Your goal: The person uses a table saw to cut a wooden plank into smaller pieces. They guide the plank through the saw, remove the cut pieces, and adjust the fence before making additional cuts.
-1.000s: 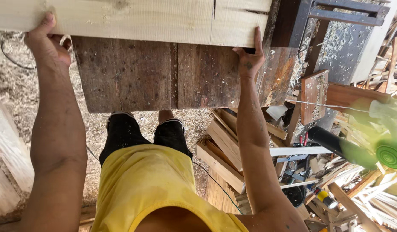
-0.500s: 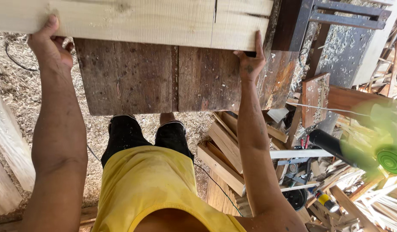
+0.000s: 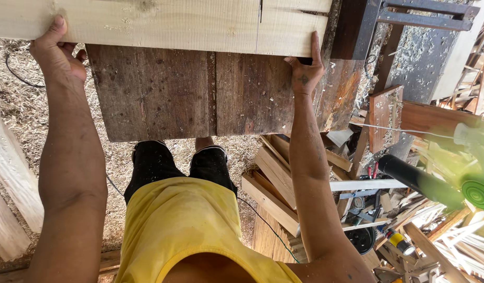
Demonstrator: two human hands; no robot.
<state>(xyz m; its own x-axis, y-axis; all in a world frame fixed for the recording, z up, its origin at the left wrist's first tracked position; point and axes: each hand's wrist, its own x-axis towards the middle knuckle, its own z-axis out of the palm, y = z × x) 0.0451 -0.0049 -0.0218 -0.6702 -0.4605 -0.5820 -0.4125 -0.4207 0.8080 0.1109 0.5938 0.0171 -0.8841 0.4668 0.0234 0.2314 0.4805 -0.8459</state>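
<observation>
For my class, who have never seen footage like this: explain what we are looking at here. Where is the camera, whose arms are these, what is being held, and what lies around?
The camera sits on a person's head and looks straight down, so the two arms reaching forward are that person's own. You also see their yellow shirt and dark shorts below.

The left hand and the right hand each grip one end of a pale wooden board, thumbs on top. The board lies across a darker, worn wooden bench.

The ground is covered in wood shavings. To the right lies a pile of timber offcuts and some tools. A green fan stands at the far right, blurred.
</observation>
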